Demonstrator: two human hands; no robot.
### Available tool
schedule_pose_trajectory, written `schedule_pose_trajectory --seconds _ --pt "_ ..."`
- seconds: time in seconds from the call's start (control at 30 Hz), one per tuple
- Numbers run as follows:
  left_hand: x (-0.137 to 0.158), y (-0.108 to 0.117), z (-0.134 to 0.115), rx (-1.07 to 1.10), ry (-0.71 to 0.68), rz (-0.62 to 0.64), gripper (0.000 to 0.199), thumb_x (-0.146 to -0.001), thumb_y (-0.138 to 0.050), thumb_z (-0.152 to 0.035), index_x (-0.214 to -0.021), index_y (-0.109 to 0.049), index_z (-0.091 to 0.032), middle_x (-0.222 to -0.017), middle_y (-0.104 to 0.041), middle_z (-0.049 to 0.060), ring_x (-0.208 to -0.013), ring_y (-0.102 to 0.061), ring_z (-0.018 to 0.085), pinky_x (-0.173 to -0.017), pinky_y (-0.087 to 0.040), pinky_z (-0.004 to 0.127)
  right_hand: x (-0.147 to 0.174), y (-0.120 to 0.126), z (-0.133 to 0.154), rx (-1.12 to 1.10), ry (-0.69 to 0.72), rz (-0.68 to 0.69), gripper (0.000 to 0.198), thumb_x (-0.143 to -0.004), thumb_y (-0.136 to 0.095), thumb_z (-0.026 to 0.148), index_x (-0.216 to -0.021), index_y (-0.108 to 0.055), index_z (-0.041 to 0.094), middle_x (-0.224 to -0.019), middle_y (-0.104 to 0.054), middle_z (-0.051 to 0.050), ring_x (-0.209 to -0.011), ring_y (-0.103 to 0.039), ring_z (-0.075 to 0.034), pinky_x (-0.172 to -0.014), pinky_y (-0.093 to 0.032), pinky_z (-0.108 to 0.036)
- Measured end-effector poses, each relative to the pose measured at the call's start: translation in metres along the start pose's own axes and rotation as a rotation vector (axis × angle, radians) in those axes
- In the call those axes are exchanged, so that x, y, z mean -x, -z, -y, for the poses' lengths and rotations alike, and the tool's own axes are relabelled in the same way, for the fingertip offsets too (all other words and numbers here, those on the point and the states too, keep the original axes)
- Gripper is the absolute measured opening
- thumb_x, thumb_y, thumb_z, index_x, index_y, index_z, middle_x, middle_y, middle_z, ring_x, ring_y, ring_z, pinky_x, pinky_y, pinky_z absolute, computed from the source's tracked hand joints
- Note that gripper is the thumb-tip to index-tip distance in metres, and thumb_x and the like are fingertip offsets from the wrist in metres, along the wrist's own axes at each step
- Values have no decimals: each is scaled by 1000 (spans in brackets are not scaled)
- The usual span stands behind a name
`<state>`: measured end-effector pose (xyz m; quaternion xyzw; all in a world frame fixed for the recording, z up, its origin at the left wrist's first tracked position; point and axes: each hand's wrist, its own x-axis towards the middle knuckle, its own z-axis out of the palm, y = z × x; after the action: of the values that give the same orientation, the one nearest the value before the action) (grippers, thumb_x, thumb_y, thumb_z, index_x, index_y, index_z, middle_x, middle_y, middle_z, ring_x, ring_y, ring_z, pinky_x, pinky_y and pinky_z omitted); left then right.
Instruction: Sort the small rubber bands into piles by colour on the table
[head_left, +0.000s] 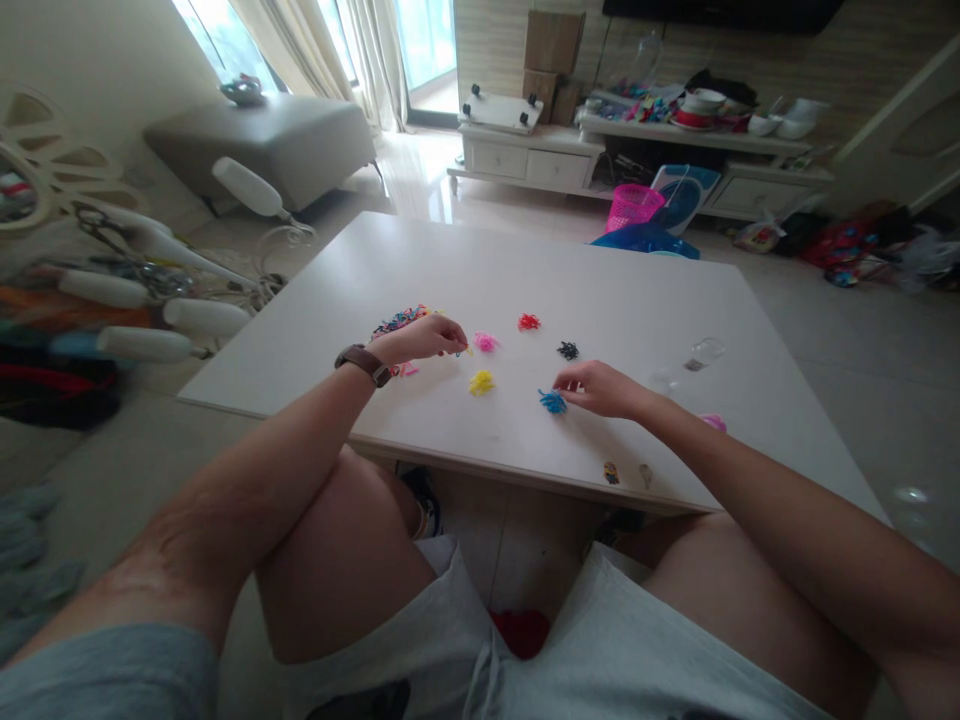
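My left hand [439,338], with a brown watch [365,364] on its wrist, is pinched on a small yellow rubber band [469,350] in front of the mixed multicoloured pile [401,320]. My right hand [596,388] has its fingertips closed together at the edge of a blue pile of small rubber bands [553,401]; what they grip is too small to tell. Between and beyond the hands lie single-colour piles: pink [486,342], yellow [481,382], red [529,321] and black [568,350].
The piles rest on a white table [450,260]. A clear plastic container [703,352] lies to the right, with a pink item [712,422] near my right forearm. A small yellow character piece [611,472] sits near the front edge. Behind stands a pink basket [634,207].
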<state>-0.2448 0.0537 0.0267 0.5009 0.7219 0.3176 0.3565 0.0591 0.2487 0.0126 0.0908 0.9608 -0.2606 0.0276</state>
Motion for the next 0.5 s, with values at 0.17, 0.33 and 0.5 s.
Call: schedule_pose_trajectory --seconds 0.17,0.33,0.5 --pt "-12 -30 -19 0 -96 100 20 -73 -73 -32 -79 -75 -14 -72 -67 4 -67 -55 14 -62 -43 27 1 -5 17 -71 162 -74 25 -92 -61 25 -114 -73 20 -107 -74 -9 -87 -70 -20 -76 -53 -31" --pt "-21 -44 -23 -41 -157 187 18 -72 -73 -30 -78 -74 -13 -74 -70 5 -68 -59 15 -65 -46 26 4 -6 29 -27 202 -37 36 -92 -61 20 -128 -68 23 -116 -71 -9 -96 -69 -21 -82 -53 -32" --pt "-26 -36 -15 -250 -72 175 13 -70 -68 -22 -76 -76 -14 -67 -71 4 -64 -61 15 -59 -42 24 5 -4 25 -12 191 -27 33 -93 -61 19 -125 -68 22 -116 -70 -10 -95 -70 -22 -83 -53 -33"
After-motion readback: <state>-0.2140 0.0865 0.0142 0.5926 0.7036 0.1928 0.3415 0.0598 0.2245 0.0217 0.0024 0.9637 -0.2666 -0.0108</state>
